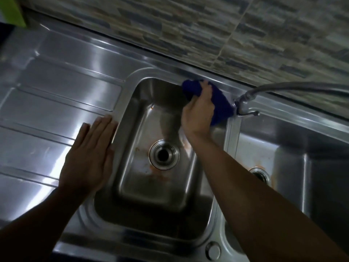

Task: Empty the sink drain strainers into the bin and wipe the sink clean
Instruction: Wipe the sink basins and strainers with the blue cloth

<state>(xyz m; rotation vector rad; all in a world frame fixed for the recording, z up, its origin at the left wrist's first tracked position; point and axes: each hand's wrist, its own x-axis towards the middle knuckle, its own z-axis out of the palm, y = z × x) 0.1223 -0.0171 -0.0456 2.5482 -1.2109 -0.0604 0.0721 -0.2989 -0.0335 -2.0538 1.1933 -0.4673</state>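
Looks like we're in the wiping step. The right hand (pixel 198 108) has its fingers curled round a blue cloth (pixel 221 103) and presses it on the far right corner of the basin (pixel 143 118), a bit above centre of the frame, just beside the tap (pixel 243 103). The left hand (pixel 90 154) lies flat, fingers straight and close together, on the drainboard (pixel 47 95) at the basin's left rim. I'd guess it's there for bracing.

The drain (pixel 164 154) sits in the middle of the frame and looks open, with no strainer basket that I can see, so I'd say the emptying is done for this one. No strainer or bin anywhere in view, though.

There are rusty orange stains (pixel 151 174) on the floor of the basin around the drain, so that part hasn't had its scrub yet, by the look of it.

Next move, imo: bring the cloth down off the corner, along the back and side walls, then onto the floor, and lean on it a bit around the drain ring where the stains are. After that comes the right basin (pixel 294 148) at the right edge. Its drain (pixel 261 174) is half hidden by the forearm, so can't tell if a strainer sits in it.
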